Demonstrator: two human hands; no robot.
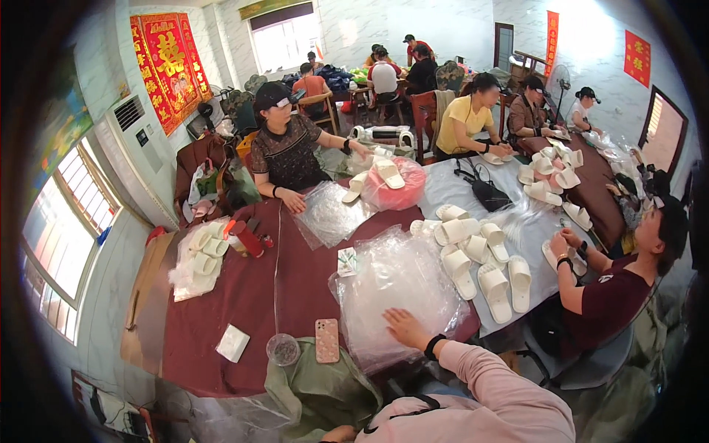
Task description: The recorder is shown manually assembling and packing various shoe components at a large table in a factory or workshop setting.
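My right hand [405,327] lies flat, fingers spread, on the near edge of a stack of clear plastic bags [399,277]. It holds nothing; a black band circles the wrist below a pink sleeve. My left hand [340,434] only just shows at the lower edge, by the green cloth [317,395], and its fingers are hidden. A small white packet with a green print [346,262] rests on the bags' far left corner. Left of the bags are a phone in a pink case [327,341] and a clear round cup [283,349]. Cream slippers [493,288] are heaped just right of the bags.
A dark red cloth [221,310] covers the table, with a white square packet [233,343], a red canister [247,240] and bagged slippers [207,255]. Across it, a co-worker [288,148] touches bags by a pink bundle [399,188]. Another co-worker [613,288] handles a slipper at right.
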